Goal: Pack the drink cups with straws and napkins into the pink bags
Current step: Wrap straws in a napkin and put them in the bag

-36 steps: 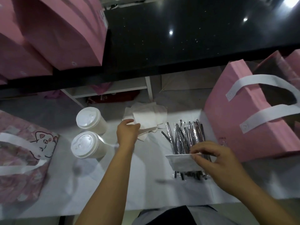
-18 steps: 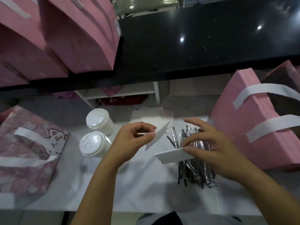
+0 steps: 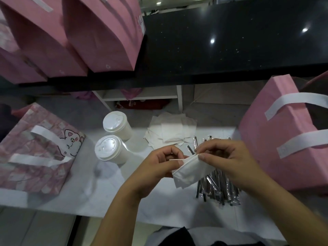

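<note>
My left hand and my right hand meet above the white table, both pinching white napkins held together in a small stack. Under my right hand lies a bundle of wrapped straws. A loose pile of napkins rests further back. Two white lidded drink cups stand left of my hands. An open pink bag with white handles stands at the right. A pink cat-print bag sits at the left.
Several plain pink bags stand on the black counter at the back left. The white table ends at a front edge close to my body. A white shelf frame shows under the counter.
My left hand lifted a napkin off the pile and brought it toward my right hand. My right hand rose from the straws with its napkin, and both napkins now come together.
</note>
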The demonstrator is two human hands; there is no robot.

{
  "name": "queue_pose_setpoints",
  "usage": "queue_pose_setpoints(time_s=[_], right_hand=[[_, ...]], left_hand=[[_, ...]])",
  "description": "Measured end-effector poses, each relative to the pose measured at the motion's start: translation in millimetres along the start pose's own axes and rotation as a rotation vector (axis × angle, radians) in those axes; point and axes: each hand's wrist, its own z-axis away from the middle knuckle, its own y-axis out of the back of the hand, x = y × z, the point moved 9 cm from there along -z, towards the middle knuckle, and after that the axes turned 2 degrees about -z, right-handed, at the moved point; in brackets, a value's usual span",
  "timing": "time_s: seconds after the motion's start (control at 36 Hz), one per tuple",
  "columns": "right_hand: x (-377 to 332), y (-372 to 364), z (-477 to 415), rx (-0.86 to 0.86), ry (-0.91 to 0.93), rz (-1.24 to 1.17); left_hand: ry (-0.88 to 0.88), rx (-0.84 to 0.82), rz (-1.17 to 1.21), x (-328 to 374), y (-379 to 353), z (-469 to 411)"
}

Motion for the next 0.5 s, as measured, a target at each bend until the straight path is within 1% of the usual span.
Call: queue_pose_setpoints(time_s=[0.14,0.33,0.5], right_hand=[[4.4,6.2,0.8,0.062,-0.029,-0.061],[9.2,14.5,3.3,0.103,-0.040,-0.063],[14.2,25.8,4.0,0.192,-0.030,-0.054]], left_hand=[[0.008,0.034,0.067,-3.6,-2.6,-1.9],[0.010,0.012,0.133,-6.3,-11.4,-5.1],[0.025,-0.003,0.177,-10.2,-17.7,-6.3]])
